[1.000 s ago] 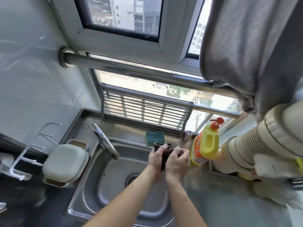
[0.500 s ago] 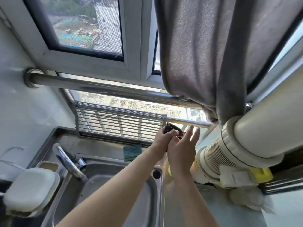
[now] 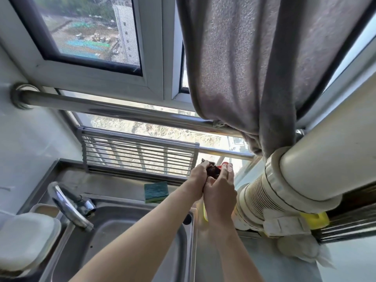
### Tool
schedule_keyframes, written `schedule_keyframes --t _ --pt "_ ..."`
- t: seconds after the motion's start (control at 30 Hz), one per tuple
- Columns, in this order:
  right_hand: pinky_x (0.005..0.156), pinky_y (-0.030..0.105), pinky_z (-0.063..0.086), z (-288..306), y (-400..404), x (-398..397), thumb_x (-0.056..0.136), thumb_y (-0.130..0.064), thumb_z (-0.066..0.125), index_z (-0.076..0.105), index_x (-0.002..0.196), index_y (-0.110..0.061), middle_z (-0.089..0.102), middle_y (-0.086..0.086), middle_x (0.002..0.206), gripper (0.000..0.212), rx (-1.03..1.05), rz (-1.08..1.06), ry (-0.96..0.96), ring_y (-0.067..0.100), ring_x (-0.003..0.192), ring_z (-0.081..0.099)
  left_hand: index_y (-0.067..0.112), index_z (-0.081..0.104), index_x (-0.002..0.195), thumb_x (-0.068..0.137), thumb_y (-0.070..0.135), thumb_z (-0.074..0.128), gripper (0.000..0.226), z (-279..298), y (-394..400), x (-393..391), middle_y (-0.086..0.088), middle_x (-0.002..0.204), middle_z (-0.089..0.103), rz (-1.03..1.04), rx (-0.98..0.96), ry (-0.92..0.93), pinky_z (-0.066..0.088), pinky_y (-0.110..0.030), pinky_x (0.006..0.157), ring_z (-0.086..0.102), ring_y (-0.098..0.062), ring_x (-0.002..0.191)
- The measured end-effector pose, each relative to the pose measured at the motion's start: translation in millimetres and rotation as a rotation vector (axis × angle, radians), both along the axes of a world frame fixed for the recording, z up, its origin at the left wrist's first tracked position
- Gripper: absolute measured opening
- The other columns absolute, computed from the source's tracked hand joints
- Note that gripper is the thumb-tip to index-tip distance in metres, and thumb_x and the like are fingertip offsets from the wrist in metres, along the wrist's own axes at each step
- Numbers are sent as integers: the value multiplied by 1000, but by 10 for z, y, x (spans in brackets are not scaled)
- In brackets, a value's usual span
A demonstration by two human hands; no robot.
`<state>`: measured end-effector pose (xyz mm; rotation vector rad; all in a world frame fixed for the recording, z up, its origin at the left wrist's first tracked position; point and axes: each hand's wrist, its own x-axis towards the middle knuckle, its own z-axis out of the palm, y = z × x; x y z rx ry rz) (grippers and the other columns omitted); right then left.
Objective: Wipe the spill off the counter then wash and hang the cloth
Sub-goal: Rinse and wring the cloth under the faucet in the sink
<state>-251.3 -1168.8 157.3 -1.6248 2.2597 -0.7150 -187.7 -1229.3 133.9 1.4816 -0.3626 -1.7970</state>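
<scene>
Head view: the left hand (image 3: 198,176) and right hand (image 3: 219,192) together clench a small dark wadded cloth (image 3: 213,171), raised beyond the stainless steel sink (image 3: 130,237)'s far right corner, near the green rectangular sponge (image 3: 156,191) and below the horizontal steel rail (image 3: 114,110).

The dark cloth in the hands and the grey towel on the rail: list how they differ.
The dark cloth is bunched into a small wad, gripped by the left hand and right hand; the grey towel hangs spread out, untouched. The cloth looks near black, the towel light grey. The cloth is far smaller. Both are fabric.
</scene>
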Motion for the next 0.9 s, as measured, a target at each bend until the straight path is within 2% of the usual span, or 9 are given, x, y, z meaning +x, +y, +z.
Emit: schedule_keyframes --t 0.07,0.1,0.2,0.27,0.37,0.47,0.53,0.73,0.9 --pt "89 40 55 -25 -1 -1 94 -22 63 34 155 -11 31 3 164 69 16 -9 18 31 122 64 7 70 98 98 33 52 31 29 14 -24 -12 89 69 15 38 -5 54 -30 67 65 -24 77" --pt "84 40 56 -36 2 0 93 -22 65 35 153 -9 33 4 163 68 18 -15 24 33 116 67 8 69 94 97 32 51 30 14 8 -36 -11 85 67 25 53 -20 53 -30 65 63 -24 74" --pt "61 40 56 -93 28 12 88 -17 69 41 142 -6 40 10 156 63 -27 6 41 39 94 72 8 68 87 95 30 49 30 -54 26 -36 -11 80 65 41 108 -66 53 -32 67 62 -25 72" --pt "54 39 55 -136 45 35 85 -16 72 42 141 -8 41 9 156 64 -48 12 47 39 86 73 8 71 91 94 32 52 31 -129 37 -18 -11 83 68 54 96 -10 55 -32 69 65 -25 75" --pt "55 39 56 -156 53 71 88 -16 70 42 143 -9 39 8 157 63 -64 4 57 38 88 73 9 74 104 96 35 57 32 -142 44 -3 -14 100 73 75 2 94 58 -35 82 69 -28 90" --pt "57 37 56 -164 36 78 90 -12 65 43 143 -9 39 8 157 57 -59 1 51 36 96 72 8 72 116 96 39 59 39 -126 15 -5 -17 110 73 82 -19 130 57 -35 84 69 -28 93" --pt "57 36 55 -174 28 66 90 -10 64 44 142 -8 41 10 156 56 -55 6 47 36 96 72 8 71 117 94 42 60 43 -148 2 -16 -18 116 73 69 -15 135 57 -36 87 70 -28 95" --pt "54 37 56 -186 26 54 87 -11 68 47 137 -7 42 11 155 55 -58 30 87 35 86 74 10 73 117 91 47 62 47 -221 47 -12 -16 119 73 52 -14 189 56 -39 97 70 -31 109" --pt "63 39 59 -184 31 30 90 -12 64 43 140 -12 39 8 159 54 -48 36 104 35 94 73 8 71 121 87 44 68 49 -274 71 9 -16 120 73 45 -33 233 53 -41 103 68 -32 116"
